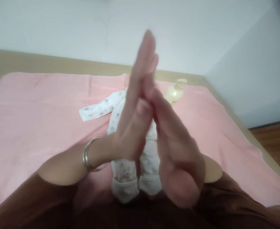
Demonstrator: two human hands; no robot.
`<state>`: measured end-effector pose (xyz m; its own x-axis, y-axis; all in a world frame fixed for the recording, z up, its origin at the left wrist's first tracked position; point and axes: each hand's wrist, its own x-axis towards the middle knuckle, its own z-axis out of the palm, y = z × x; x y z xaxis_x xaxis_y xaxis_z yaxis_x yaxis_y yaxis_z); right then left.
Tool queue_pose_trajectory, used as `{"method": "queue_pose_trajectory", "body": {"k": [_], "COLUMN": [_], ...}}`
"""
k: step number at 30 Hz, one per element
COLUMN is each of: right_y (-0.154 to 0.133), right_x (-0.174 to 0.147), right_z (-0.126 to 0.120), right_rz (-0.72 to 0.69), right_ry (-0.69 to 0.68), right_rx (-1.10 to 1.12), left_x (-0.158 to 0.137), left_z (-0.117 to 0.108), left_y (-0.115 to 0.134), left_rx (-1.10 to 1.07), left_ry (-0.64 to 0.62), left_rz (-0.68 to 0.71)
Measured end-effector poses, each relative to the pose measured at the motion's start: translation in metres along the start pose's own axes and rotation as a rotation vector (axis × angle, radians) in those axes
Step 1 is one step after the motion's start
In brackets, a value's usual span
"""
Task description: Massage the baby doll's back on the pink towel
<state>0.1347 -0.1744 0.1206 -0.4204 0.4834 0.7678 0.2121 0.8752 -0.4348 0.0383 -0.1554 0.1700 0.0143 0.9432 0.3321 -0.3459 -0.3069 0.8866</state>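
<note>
My left hand (134,124), with silver bangles (88,156) at the wrist, is raised in the middle with its fingers stretched upward. Against it leans my right hand (178,143), fingers also straight, the two touching near the fingertips while the heels stay apart. Neither hand visibly holds anything, though the inner palms are partly hidden. Behind and below them lies a white printed baby outfit (98,108) with one sleeve spread to the left and cuffed leg ends (125,189) toward me. My hands cover its middle and upper part, so whether a doll or baby fills it is unclear.
A pink cloth (46,111) spreads over a beige surface (11,62). At the back right is a pale yellow pump bottle (175,92). White walls (70,28) stand behind and to the right. Wooden floor (276,143) shows at the right edge.
</note>
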Motion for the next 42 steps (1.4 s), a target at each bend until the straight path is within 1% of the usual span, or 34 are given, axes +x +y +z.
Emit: {"method": "queue_pose_trajectory", "body": {"k": [1,2,3,4,5,7,8,9,10,12,14,16,19,21,22,27,30,32,33,35,37,39,42], "right_y": [0.005,0.014,0.026,0.042,0.059,0.093,0.108,0.12,0.13,0.143,0.151,0.157,0.166,0.172,0.175,0.185,0.174,0.157,0.147,0.131,0.126,0.136,0.161], "right_x": [0.002,0.003,0.005,0.007,0.008,0.009,0.008,0.007,0.005,-0.001,-0.006,-0.008,-0.007,-0.004,-0.002,0.008,0.006,0.001,-0.002,-0.009,-0.012,-0.009,0.001], "right_z": [-0.007,-0.012,-0.013,-0.012,-0.008,0.004,0.011,0.018,0.024,0.035,0.041,0.043,0.038,0.03,0.026,0.008,0.01,0.019,0.024,0.034,0.037,0.033,0.019], "right_rz": [-0.109,-0.123,-0.109,-0.05,0.042,0.175,0.314,0.376,0.428,0.475,0.472,0.457,0.492,0.53,0.554,0.714,0.784,0.767,0.727,0.597,0.514,0.543,0.69], "right_ry": [0.046,0.094,0.125,0.151,0.185,0.216,0.156,0.107,0.064,0.026,0.019,-0.024,-0.167,-0.257,-0.281,-0.302,-0.331,-0.339,-0.34,-0.351,-0.364,-0.384,-0.4], "right_rx": [-0.014,-0.047,-0.084,-0.101,-0.105,-0.142,-0.195,-0.224,-0.235,-0.237,-0.23,-0.251,-0.33,-0.391,-0.419,-0.514,-0.605,-0.683,-0.713,-0.728,-0.689,-0.634,-0.596], "left_x": [0.004,0.01,0.018,0.027,0.036,0.054,0.062,0.068,0.073,0.077,0.077,0.075,0.073,0.072,0.072,0.072,0.073,0.073,0.073,0.073,0.072,0.072,0.072], "left_z": [-0.006,-0.014,-0.021,-0.029,-0.036,-0.049,-0.055,-0.06,-0.065,-0.071,-0.074,-0.075,-0.076,-0.079,-0.081,-0.09,-0.096,-0.098,-0.099,-0.101,-0.101,-0.101,-0.1], "left_y": [-0.008,-0.019,-0.032,-0.047,-0.063,-0.095,-0.11,-0.123,-0.134,-0.148,-0.152,-0.151,-0.151,-0.154,-0.156,-0.165,-0.166,-0.167,-0.167,-0.168,-0.168,-0.168,-0.168], "left_rx": [0.001,0.013,0.08,0.145,0.224,0.423,0.488,0.544,0.603,0.698,0.763,0.818,0.919,0.982,1.01,1.052,1.044,1.036,1.025,0.999,0.973,0.957,0.941], "left_ry": [-0.066,-0.115,-0.087,-0.073,-0.025,-0.028,-0.009,0.035,0.052,0.076,0.089,0.09,0.056,0.033,0.03,0.025,-0.006,-0.012,-0.011,0.002,0.015,0.022,0.015], "left_rz": [0.089,0.046,-0.036,-0.088,-0.135,-0.189,-0.16,-0.078,0.012,0.091,0.095,0.069,0.045,0.059,0.067,0.044,0.002,-0.003,0.003,0.016,0.016,0.01,-0.014]}}
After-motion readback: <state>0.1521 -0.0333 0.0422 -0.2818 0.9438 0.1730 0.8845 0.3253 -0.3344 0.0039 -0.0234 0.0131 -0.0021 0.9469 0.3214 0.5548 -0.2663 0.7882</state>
